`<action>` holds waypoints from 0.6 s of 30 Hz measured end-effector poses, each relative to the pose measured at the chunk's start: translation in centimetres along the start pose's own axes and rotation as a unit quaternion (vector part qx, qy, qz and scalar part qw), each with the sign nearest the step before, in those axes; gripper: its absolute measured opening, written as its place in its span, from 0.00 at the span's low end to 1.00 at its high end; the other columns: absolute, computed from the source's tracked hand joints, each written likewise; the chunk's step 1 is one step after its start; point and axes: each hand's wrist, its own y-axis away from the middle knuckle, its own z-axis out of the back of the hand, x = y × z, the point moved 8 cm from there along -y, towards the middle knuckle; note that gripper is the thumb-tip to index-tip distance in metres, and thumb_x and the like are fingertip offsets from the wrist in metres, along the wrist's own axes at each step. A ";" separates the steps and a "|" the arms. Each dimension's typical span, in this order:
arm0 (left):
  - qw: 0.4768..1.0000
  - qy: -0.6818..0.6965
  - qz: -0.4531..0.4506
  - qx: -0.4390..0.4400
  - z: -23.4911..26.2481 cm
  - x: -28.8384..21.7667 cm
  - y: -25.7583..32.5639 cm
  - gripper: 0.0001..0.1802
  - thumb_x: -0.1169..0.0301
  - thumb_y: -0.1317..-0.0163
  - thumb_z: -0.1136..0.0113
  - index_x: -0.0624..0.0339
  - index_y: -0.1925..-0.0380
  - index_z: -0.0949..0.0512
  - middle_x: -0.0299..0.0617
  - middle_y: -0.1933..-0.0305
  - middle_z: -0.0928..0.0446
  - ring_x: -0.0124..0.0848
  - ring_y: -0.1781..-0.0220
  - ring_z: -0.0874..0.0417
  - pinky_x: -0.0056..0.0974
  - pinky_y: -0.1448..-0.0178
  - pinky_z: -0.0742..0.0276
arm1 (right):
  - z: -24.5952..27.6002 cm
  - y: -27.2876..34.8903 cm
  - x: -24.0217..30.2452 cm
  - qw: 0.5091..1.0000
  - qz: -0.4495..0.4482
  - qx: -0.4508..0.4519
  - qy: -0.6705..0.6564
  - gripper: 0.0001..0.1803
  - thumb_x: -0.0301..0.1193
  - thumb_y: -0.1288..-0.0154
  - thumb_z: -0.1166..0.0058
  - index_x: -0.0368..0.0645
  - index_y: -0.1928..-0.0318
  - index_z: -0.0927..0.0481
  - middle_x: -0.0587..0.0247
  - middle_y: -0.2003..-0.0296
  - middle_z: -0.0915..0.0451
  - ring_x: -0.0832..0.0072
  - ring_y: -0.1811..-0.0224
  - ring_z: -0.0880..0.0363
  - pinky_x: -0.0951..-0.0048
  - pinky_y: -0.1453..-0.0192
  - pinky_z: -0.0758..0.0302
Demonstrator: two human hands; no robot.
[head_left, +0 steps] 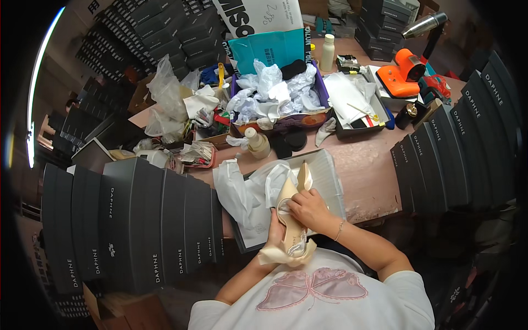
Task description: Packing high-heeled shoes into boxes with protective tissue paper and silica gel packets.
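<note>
My left hand point(275, 230) is wrapped round the side of a cream pointed-toe shoe point(287, 192), holding it toe away from me with its insole facing up. A large pale bow point(286, 254) hangs at the shoe's heel end, with clear wrapping beside it. My right hand point(314, 212) is closed, its bent fingertips at the shoe's opening, where some whitish material shows; what they pinch is hidden. Just beyond, a second cream shoe point(304, 177) lies in an open shoe box point(342, 190) lined with white tissue paper point(239, 187).
Dark shoe boxes stand in rows at left point(132, 220) and right point(434, 148). Behind the open box are a squat bottle point(257, 144), a purple-edged box of crumpled paper point(324, 91), a tray of papers point(357, 102) and an orange device point(399, 82). A white bottle point(328, 53) stands farther back.
</note>
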 end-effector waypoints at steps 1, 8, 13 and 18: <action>0.997 0.012 -0.027 -0.076 -0.5 0.2 0.4 0.45 0.31 0.37 0.76 0.56 0.36 0.39 0.52 0.39 0.33 0.44 0.43 0.25 0.48 0.43 0.25 | -0.8 0.2 0.0 0.999 -0.016 -0.012 0.034 0.14 0.34 0.51 0.40 0.46 0.62 0.21 0.67 0.68 0.26 0.69 0.62 0.26 0.67 0.57 0.35; 0.989 -0.041 -0.034 -0.137 4.7 2.3 -0.1 0.47 0.28 0.40 0.72 0.56 0.37 0.39 0.50 0.41 0.31 0.45 0.41 0.27 0.49 0.41 0.28 | -3.2 0.9 -1.3 0.984 -0.104 0.024 -0.140 0.09 0.31 0.50 0.42 0.42 0.68 0.23 0.58 0.73 0.24 0.58 0.71 0.22 0.61 0.66 0.26; 0.980 -0.065 -0.081 -0.170 6.1 1.5 -0.5 0.48 0.26 0.41 0.72 0.58 0.42 0.34 0.49 0.48 0.27 0.43 0.51 0.22 0.47 0.48 0.24 | -1.5 2.9 -2.3 0.954 -0.145 0.037 -0.258 0.08 0.30 0.50 0.42 0.42 0.70 0.25 0.57 0.74 0.25 0.58 0.70 0.22 0.60 0.67 0.26; 0.973 -0.076 -0.072 -0.205 4.3 0.5 0.4 0.47 0.28 0.40 0.76 0.60 0.46 0.31 0.46 0.58 0.23 0.41 0.61 0.21 0.44 0.56 0.21 | 1.8 2.3 -6.3 0.971 -0.161 -0.113 -0.133 0.11 0.30 0.51 0.39 0.45 0.68 0.26 0.61 0.72 0.27 0.62 0.70 0.24 0.63 0.66 0.29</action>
